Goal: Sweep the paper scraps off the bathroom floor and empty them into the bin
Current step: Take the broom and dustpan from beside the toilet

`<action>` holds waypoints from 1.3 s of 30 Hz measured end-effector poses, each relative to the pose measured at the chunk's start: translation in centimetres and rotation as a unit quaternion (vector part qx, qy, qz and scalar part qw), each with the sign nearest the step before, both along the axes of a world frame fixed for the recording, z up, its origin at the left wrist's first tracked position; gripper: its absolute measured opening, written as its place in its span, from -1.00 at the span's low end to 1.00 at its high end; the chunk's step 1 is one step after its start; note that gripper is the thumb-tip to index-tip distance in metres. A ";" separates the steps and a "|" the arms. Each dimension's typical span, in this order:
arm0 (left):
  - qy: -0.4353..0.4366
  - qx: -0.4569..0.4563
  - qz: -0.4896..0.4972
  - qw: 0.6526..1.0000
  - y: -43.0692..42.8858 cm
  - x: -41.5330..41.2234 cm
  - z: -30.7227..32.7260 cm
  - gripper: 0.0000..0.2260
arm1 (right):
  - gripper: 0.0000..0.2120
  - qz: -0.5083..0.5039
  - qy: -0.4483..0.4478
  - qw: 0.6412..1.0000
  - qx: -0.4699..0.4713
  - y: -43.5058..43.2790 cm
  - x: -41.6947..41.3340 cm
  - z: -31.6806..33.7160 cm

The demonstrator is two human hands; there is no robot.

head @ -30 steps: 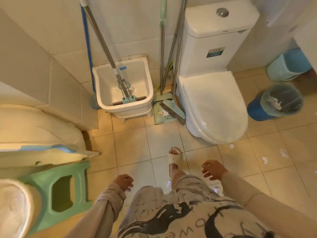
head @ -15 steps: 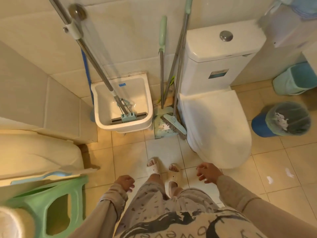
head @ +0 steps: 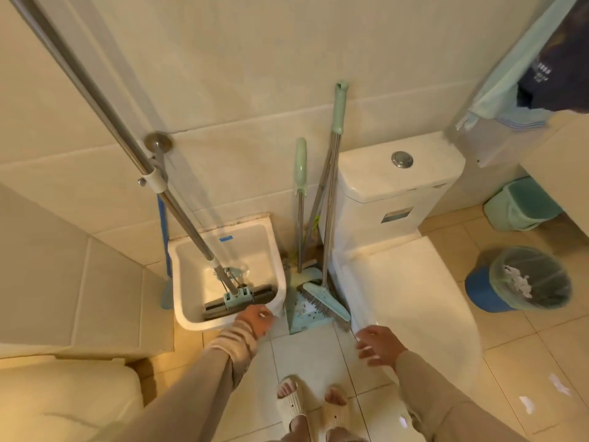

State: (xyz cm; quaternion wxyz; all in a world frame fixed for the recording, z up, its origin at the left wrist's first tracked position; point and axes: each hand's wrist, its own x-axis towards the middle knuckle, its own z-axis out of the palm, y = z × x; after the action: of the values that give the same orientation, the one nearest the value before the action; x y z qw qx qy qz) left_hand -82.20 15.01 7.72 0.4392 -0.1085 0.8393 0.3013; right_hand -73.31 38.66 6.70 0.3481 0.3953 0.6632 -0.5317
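A green broom and a green long-handled dustpan lean against the wall between the mop basin and the toilet. My left hand is stretched forward by the basin's front corner, just left of the dustpan, holding nothing. My right hand is held out with fingers apart, just right of the broom head, not touching it. White paper scraps lie on the floor tiles at the lower right. The blue bin with a clear liner stands right of the toilet, with crumpled paper inside.
A white mop basin holds a sponge mop whose metal handle slants up to the left. The white toilet fills the middle right. A green bin stands at the far right wall. My slippered feet stand below.
I have stepped closer to the wall and the view has tilted up. Both hands have risen and reached forward toward the broom and dustpan.
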 end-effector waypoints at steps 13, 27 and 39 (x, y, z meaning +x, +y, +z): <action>0.427 -0.129 -0.209 0.871 8.1 -17.9 7.8 -0.55 | -0.91 -0.120 0.193 0.964 -0.140 0.7 -23.3 7.7; 0.512 -0.278 -0.493 0.646 10.4 -22.6 5.4 -0.70 | -0.43 -0.315 0.234 0.877 -0.276 1.6 -33.8 5.5; 0.511 -0.308 -0.535 0.598 10.5 -21.8 4.1 -0.71 | -0.35 -0.309 0.199 0.882 -0.294 1.8 -33.5 5.2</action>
State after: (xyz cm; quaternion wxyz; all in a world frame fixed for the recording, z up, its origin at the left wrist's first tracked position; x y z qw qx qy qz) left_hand -104.04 25.49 11.84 -0.0385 0.4027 0.8773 -0.2583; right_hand -106.77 40.42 11.88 0.1271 0.3460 0.3762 -0.8501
